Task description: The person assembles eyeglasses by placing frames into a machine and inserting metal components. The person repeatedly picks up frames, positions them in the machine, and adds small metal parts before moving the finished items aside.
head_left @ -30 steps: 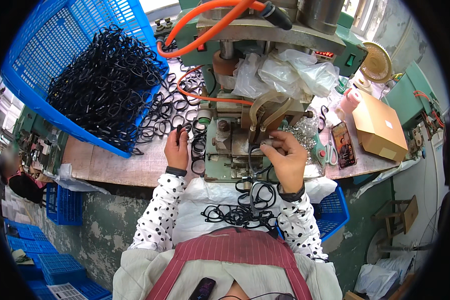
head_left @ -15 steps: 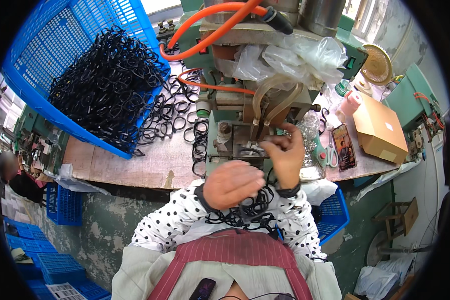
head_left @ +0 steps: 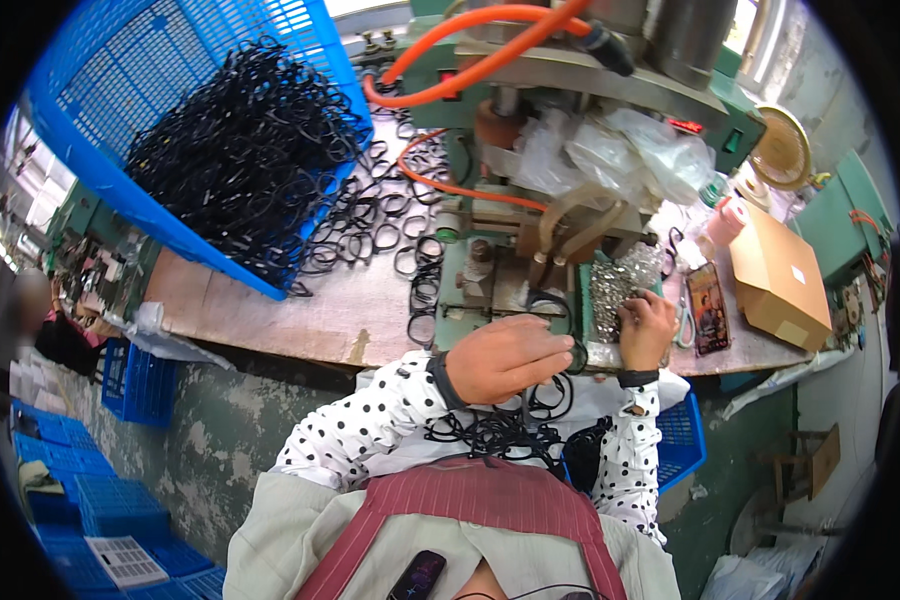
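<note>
My left hand [head_left: 510,360] is in front of the bench press [head_left: 480,268], its fingers pressed together, thumb hidden underneath. A black band loop [head_left: 550,297] runs from its fingertips up to the press's work area, and the hand appears to grip it. On the right, my right hand [head_left: 648,330] reaches into a tray of small shiny metal pieces [head_left: 615,285]. Its fingers are bent together at the pile; whatever is between them is too small to make out. More black bands [head_left: 500,432] lie on my lap below the hands.
A tilted blue basket [head_left: 185,245] heaped with black bands stands at left, loose loops [head_left: 385,235] spilling beside it. Right of the tray lie scissors [head_left: 684,325], a phone [head_left: 709,310] and a cardboard box [head_left: 780,280]. An orange hose [head_left: 470,30] arches over the press.
My right hand has moved from the press, rightward and down, into the tray of metal pieces. My left hand stays before the press; a band loop now shows by its fingertips. The view has shifted slightly.
</note>
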Demonstrator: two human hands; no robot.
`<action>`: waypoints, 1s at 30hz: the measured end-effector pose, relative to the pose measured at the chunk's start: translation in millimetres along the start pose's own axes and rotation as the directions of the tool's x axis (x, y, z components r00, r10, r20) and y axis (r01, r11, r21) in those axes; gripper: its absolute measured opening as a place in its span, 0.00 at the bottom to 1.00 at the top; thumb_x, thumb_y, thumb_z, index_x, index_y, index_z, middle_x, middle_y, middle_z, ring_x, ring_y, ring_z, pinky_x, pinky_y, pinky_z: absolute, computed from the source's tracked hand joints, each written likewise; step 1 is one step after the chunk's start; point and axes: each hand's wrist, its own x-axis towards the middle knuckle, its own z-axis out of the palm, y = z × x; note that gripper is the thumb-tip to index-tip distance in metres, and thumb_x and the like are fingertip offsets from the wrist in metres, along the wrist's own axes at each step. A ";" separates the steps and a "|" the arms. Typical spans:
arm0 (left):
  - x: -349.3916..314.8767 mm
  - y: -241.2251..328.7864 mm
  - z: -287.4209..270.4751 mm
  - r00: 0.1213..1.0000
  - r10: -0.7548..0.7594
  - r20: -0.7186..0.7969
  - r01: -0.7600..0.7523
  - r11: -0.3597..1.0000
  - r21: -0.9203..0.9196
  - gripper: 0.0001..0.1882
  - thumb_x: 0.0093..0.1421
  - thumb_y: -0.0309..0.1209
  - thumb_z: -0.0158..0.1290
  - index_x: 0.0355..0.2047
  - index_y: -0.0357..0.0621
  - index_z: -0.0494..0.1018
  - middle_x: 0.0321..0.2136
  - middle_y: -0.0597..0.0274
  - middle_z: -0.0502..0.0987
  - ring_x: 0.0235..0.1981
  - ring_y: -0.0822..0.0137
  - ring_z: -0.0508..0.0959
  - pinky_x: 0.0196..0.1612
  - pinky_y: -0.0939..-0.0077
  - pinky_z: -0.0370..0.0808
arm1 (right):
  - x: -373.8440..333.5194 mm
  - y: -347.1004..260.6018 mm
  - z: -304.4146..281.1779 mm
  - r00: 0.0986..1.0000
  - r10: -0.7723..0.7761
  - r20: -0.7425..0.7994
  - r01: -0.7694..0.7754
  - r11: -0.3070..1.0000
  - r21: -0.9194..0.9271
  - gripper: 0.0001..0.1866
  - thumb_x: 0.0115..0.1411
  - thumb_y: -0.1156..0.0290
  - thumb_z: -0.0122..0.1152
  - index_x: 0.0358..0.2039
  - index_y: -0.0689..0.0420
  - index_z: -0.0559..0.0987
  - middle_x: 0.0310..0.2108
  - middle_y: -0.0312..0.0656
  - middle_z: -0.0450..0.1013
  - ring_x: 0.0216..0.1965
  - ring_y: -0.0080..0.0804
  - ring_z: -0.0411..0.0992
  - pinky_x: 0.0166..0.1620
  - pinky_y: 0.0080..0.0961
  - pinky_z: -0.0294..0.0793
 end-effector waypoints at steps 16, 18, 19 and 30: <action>-137.9 -193.3 -68.5 0.193 -0.825 -0.532 0.707 -0.259 0.658 0.21 0.54 0.48 0.58 0.48 0.65 0.73 0.69 0.55 0.44 0.66 0.32 0.42 0.55 0.15 0.42 | -2.5 -11.9 -2.0 0.955 0.286 -0.077 -0.254 0.925 0.282 0.08 0.60 0.74 0.57 0.41 0.56 0.77 0.32 0.45 0.76 0.34 0.44 0.74 0.37 0.35 0.71; -140.9 -203.8 -88.5 -0.010 -0.872 -0.490 0.708 -0.352 0.612 0.26 0.53 0.54 0.56 0.53 0.70 0.71 0.68 0.54 0.47 0.66 0.32 0.44 0.57 0.17 0.41 | -4.6 -9.5 -1.7 0.978 0.161 -0.133 -0.141 0.979 0.149 0.07 0.60 0.75 0.56 0.39 0.55 0.79 0.34 0.44 0.76 0.38 0.41 0.74 0.42 0.34 0.69; -143.6 -208.8 -96.7 -0.100 -0.884 -0.456 0.730 -0.377 0.570 0.27 0.54 0.56 0.54 0.54 0.72 0.71 0.68 0.53 0.48 0.66 0.33 0.45 0.58 0.19 0.41 | -3.9 -10.1 -1.9 0.980 0.119 -0.161 -0.099 0.987 0.125 0.06 0.60 0.75 0.57 0.37 0.55 0.79 0.33 0.43 0.76 0.39 0.40 0.74 0.44 0.34 0.68; -186.8 -158.2 -86.3 0.649 -0.758 -0.068 0.650 0.506 0.566 0.16 0.46 0.37 0.61 0.37 0.50 0.79 0.57 0.43 0.66 0.48 0.44 0.73 0.51 0.57 0.72 | -5.0 1.2 -2.8 0.972 0.225 -0.066 -0.205 0.952 0.226 0.05 0.49 0.71 0.67 0.29 0.52 0.83 0.30 0.36 0.77 0.39 0.35 0.71 0.47 0.32 0.65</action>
